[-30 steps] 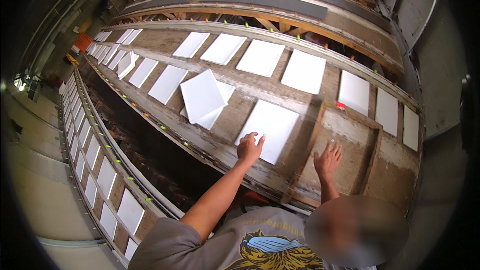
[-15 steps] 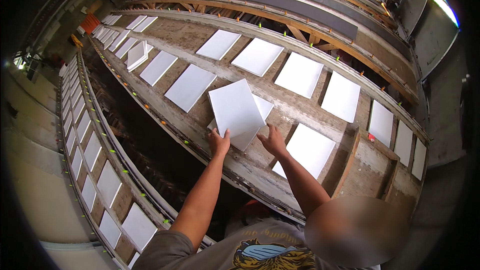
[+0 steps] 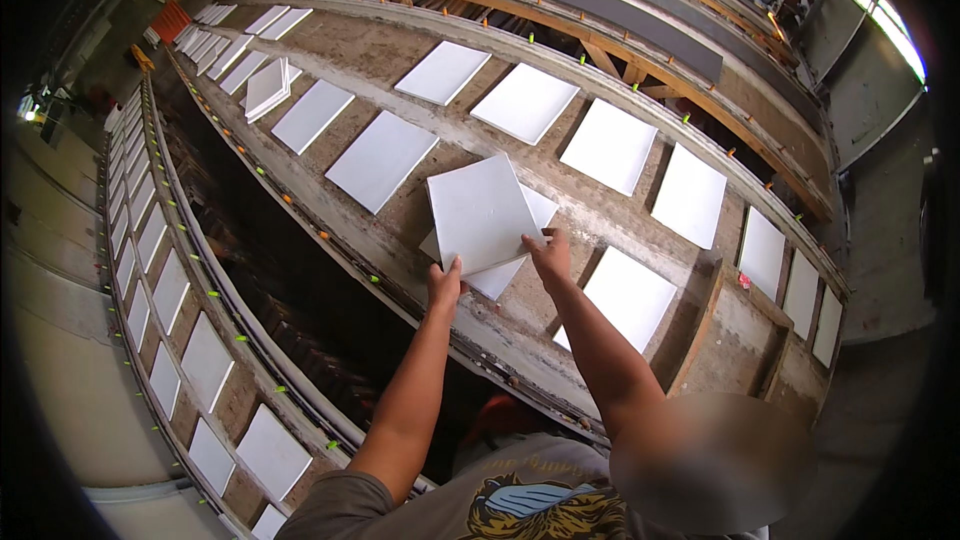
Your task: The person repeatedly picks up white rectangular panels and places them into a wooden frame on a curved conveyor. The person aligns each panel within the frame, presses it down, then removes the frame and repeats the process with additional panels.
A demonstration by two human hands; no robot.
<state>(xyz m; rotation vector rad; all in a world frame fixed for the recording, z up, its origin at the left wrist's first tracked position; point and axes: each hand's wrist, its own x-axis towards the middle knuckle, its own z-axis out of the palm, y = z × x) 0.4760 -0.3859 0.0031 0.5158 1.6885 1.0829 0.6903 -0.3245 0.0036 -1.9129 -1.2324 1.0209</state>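
Both my hands grip a white rectangular panel, held tilted over the long table. My left hand closes on its near left corner, thumb on top. On its near right corner, my right hand pinches the edge, thumb and fingers round it. Beneath the held panel lies another white panel, turned at a different angle and partly hidden. A flat white panel rests to the right of my right hand, and one more panel lies to the left of the held one.
The long brown table carries rows of white panels. A small leaning stack of panels stands farther left. Wooden strips cross the table at right. A dark gap separates it from a second table with panels and green pegs.
The held panel has turned slightly and shifted a little to the right. My right hand, earlier by the near right corner with fingers spread, now grips that edge. My left hand keeps its hold.
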